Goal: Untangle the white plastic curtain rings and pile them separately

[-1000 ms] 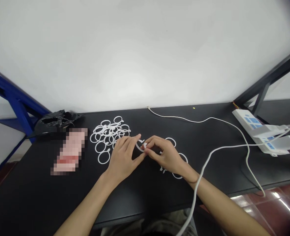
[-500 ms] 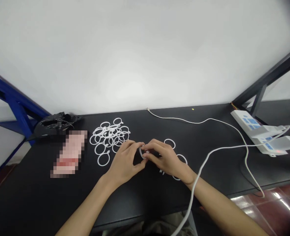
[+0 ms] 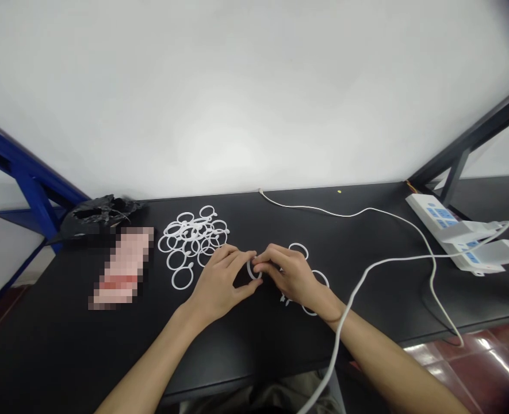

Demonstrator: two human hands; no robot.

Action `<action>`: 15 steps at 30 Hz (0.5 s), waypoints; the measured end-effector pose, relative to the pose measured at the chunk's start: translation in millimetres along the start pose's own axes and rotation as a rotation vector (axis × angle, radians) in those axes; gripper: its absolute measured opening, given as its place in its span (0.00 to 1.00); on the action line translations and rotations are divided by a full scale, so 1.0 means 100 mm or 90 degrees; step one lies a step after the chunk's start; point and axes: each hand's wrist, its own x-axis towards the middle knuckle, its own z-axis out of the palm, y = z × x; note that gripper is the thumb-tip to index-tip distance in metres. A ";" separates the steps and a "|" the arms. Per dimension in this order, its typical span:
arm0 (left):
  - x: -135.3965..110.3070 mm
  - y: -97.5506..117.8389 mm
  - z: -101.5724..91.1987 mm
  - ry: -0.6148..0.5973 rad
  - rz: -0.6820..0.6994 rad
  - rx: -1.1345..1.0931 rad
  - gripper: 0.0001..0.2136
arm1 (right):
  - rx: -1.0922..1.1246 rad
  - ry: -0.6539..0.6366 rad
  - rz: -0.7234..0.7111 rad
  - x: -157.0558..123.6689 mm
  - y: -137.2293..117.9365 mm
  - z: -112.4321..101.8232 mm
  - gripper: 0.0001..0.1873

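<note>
Between my two hands is a white plastic ring [image 3: 251,272], low over the black table. My left hand [image 3: 222,276] grips its left side between thumb and fingertips. With thumb and fingers pinched together, my right hand [image 3: 289,272] holds the ring's upper right part, and its fingers hide some of it. Left of my left hand lies a pile of similar white rings [image 3: 190,247], many with a small tab. Several more white rings [image 3: 298,250] lie beside and partly under my right hand.
A white cable [image 3: 366,276] crosses over my right forearm. To the right lies a white power strip [image 3: 435,218] with plugs in it. Crumpled black plastic [image 3: 103,213] and a blurred pink item [image 3: 127,259] are at the left of the black table [image 3: 237,356]. A wall [image 3: 254,103] stands behind.
My right thumb and fingers have closed together and shifted to the upper part of the ring. The ring has turned slightly and sits a little further right.
</note>
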 end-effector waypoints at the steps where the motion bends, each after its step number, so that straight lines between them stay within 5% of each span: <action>1: 0.00 0.00 0.00 -0.004 0.000 -0.001 0.16 | -0.001 0.001 0.000 0.00 0.00 0.00 0.07; 10: 0.01 0.01 0.01 -0.013 0.009 0.003 0.15 | 0.012 0.000 0.012 0.00 0.02 0.02 0.06; 14: 0.01 -0.05 0.01 0.031 -0.036 0.102 0.16 | -0.083 0.001 0.121 0.06 0.09 -0.18 0.17; 15: 0.01 -0.07 0.01 0.039 -0.062 0.145 0.16 | -0.148 0.029 0.156 0.06 0.13 -0.26 0.14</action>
